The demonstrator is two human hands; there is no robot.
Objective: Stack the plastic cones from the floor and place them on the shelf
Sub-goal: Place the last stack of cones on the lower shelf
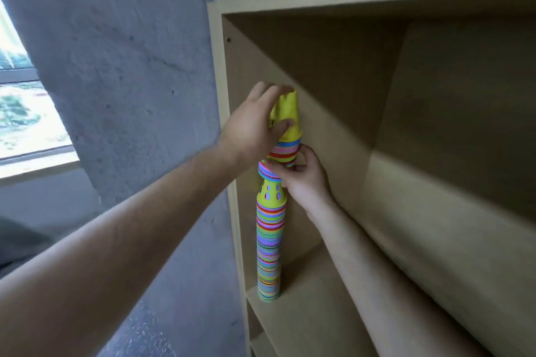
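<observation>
A tall stack of multicoloured plastic cones [269,249] stands upright on a board of the wooden shelf [313,298], close to its left side wall. A shorter stack topped by a yellow cone [287,116] sits tilted on top of it, above a yellow cone with holes [271,194]. My left hand [255,124] grips the yellow top cone from the left, fingers over its tip. My right hand [304,177] reaches in from the right and pinches the striped rims where the two stacks meet.
The shelf unit has a light wood frame with a deep compartment and a horizontal board [435,211] on the right over my right forearm. A grey concrete wall [116,66] stands left of it, and a window [26,113] at far left.
</observation>
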